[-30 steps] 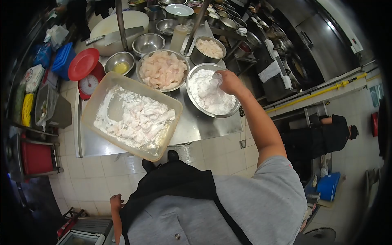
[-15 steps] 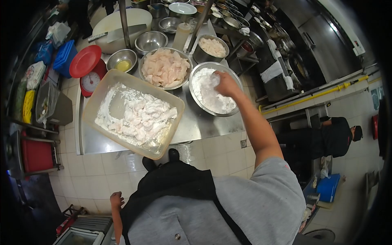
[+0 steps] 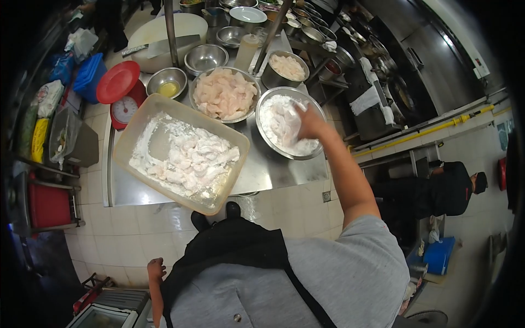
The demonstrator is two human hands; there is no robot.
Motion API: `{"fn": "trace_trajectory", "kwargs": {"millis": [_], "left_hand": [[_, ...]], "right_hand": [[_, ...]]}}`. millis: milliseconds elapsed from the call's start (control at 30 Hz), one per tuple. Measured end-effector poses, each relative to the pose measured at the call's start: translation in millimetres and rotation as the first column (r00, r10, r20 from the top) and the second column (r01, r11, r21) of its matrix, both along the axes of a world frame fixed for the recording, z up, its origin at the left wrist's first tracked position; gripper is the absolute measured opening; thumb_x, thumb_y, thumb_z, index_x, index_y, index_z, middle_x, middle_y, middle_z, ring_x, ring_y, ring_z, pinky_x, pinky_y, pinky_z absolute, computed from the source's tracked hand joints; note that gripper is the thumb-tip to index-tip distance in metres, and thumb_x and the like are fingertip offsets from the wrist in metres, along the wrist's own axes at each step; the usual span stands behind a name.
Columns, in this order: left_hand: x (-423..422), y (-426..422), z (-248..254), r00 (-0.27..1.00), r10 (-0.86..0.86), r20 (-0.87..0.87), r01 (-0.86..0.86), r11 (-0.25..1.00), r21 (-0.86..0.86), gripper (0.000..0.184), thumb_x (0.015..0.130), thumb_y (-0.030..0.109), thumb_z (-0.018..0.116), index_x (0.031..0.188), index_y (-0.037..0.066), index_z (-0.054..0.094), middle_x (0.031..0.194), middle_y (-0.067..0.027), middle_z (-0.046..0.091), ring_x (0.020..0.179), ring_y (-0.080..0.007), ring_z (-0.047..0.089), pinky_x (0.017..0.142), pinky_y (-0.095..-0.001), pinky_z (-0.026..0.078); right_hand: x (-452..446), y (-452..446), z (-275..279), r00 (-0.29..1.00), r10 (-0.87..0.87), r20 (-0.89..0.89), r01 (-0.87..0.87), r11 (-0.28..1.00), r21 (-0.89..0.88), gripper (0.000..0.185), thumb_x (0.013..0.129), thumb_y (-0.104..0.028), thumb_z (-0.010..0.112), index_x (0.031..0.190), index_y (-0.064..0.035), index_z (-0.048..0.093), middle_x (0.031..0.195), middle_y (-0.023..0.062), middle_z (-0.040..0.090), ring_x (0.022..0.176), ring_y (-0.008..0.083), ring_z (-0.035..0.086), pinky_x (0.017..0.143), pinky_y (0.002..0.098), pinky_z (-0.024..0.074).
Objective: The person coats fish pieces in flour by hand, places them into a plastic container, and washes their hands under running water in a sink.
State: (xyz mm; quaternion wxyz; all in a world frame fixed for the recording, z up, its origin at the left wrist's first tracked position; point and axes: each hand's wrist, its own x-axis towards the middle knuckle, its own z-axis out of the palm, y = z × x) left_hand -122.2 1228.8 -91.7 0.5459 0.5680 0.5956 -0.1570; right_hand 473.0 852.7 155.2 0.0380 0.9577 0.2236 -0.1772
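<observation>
My right hand (image 3: 310, 123) reaches into a steel bowl (image 3: 261, 131) of white flour-like powder (image 3: 279, 121). Motion smears its fingers, and white powder covers or hides their tips. My left hand (image 3: 157, 268) hangs low at my side, away from the table, with nothing in its loosely bent fingers. Left of the powder bowl, another metal bowl is heaped with pale raw meat slices (image 3: 226, 93). In front of it a rectangular plastic tub (image 3: 124, 127) holds powder-coated pieces (image 3: 198, 158), and sticks out past the table's front edge.
On the steel table (image 3: 262, 175) stand a small bowl with yellow liquid (image 3: 168, 88), a squeeze bottle (image 3: 248, 52), and a pot of pale strips (image 3: 287, 66). A cleaver (image 3: 164, 46) lies on a round chopping block (image 3: 188, 27). A red scale (image 3: 123, 109) is left; a co-worker (image 3: 453, 188) stands right.
My right hand has swept slightly downward within the bowl, disturbing the powder. My left hand stays at my side. The whole view has shifted a little.
</observation>
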Motion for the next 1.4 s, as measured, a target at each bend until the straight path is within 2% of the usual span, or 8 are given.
{"fn": "trace_trajectory", "kwargs": {"millis": [133,200,333,533,767,1000,1200,1400], "left_hand": [[-15.6,4.9,-15.1,0.953,-0.286,0.099,0.273,0.954,0.128,0.014,0.080,0.016,0.060,0.087,0.005,0.054,0.070,-0.0015,0.048,0.057,-0.0135,0.050,0.042,-0.0274,0.037],[2.4,1.0,15.3,0.999,-0.041,0.004,0.041,0.999,-0.002,0.014,0.080,0.017,0.060,0.087,0.006,0.055,0.070,-0.0010,0.048,0.058,-0.0132,0.050,0.044,-0.0283,0.038],[0.8,5.2,15.1,1.000,-0.012,-0.022,0.012,1.000,0.014,0.014,0.080,0.017,0.059,0.088,0.006,0.056,0.070,-0.0008,0.048,0.059,-0.0131,0.049,0.045,-0.0291,0.039],[13.4,-4.2,18.4,1.000,-0.025,0.012,0.025,0.999,0.022,0.015,0.080,0.017,0.059,0.090,0.007,0.057,0.071,-0.0006,0.048,0.059,-0.0129,0.049,0.046,-0.0288,0.041],[6.8,0.1,11.6,0.998,-0.055,-0.037,0.055,0.998,0.008,0.018,0.079,0.019,0.062,0.091,0.007,0.058,0.074,-0.0015,0.051,0.061,-0.0133,0.050,0.048,-0.0292,0.043],[31.6,10.1,21.4,0.997,0.066,0.042,-0.063,0.996,-0.070,0.022,0.080,0.023,0.061,0.094,0.006,0.060,0.080,-0.0039,0.057,0.073,-0.0161,0.055,0.060,-0.0352,0.048],[139.9,8.5,154.9,0.864,-0.158,0.477,0.308,0.917,-0.253,0.021,0.090,0.020,0.055,0.099,0.002,0.060,0.097,-0.0082,0.064,0.092,-0.0193,0.061,0.073,-0.0350,0.053],[202.2,-5.0,192.7,0.711,-0.223,0.667,0.451,0.872,-0.190,0.020,0.090,0.019,0.055,0.098,0.001,0.057,0.099,-0.0105,0.064,0.096,-0.0209,0.062,0.074,-0.0361,0.054]], "right_hand": [[-12.6,20.1,-33.0,0.987,0.138,0.081,-0.143,0.988,0.063,0.101,0.054,-0.022,0.082,0.141,-0.0174,0.032,0.140,0.0369,0.023,0.126,0.0449,0.037,0.101,0.0400,0.0398],[1.4,24.5,-30.0,1.000,0.008,0.030,-0.016,0.961,0.276,0.084,0.058,-0.017,0.079,0.133,-0.0139,0.043,0.138,0.0326,0.032,0.122,0.0406,0.043,0.098,0.0381,0.0421],[24.9,8.5,-5.4,0.993,0.072,0.092,-0.099,0.940,0.325,0.074,0.061,-0.014,0.076,0.130,-0.0113,0.047,0.131,0.0236,0.042,0.113,0.0361,0.052,0.094,0.0368,0.0454],[-11.0,31.7,-43.0,0.981,0.126,0.150,-0.119,0.991,-0.054,0.090,0.056,-0.028,0.083,0.135,-0.0160,0.041,0.133,0.0321,0.036,0.115,0.0425,0.050,0.096,0.0354,0.0446],[14.3,-7.8,-25.0,0.941,-0.114,0.319,-0.032,0.908,0.418,0.069,0.059,-0.015,0.076,0.124,-0.0129,0.052,0.131,0.0277,0.042,0.107,0.0389,0.056,0.094,0.0377,0.0453],[19.8,-12.2,-11.3,0.958,-0.275,-0.077,0.255,0.701,0.666,0.060,0.059,-0.006,0.073,0.115,0.0029,0.054,0.109,0.0201,0.062,0.095,0.0279,0.062,0.083,0.0337,0.0489],[-52.6,78.9,24.9,0.804,0.180,-0.567,0.519,0.252,0.817,0.055,0.062,0.003,0.068,0.115,0.0022,0.053,0.106,0.0141,0.063,0.090,0.0216,0.063,0.077,0.0342,0.0510],[-90.0,131.8,1.3,0.952,0.114,-0.285,0.165,0.596,0.786,0.065,0.061,-0.010,0.075,0.120,0.0040,0.051,0.107,0.0179,0.062,0.098,0.0290,0.060,0.087,0.0336,0.0473]]}}
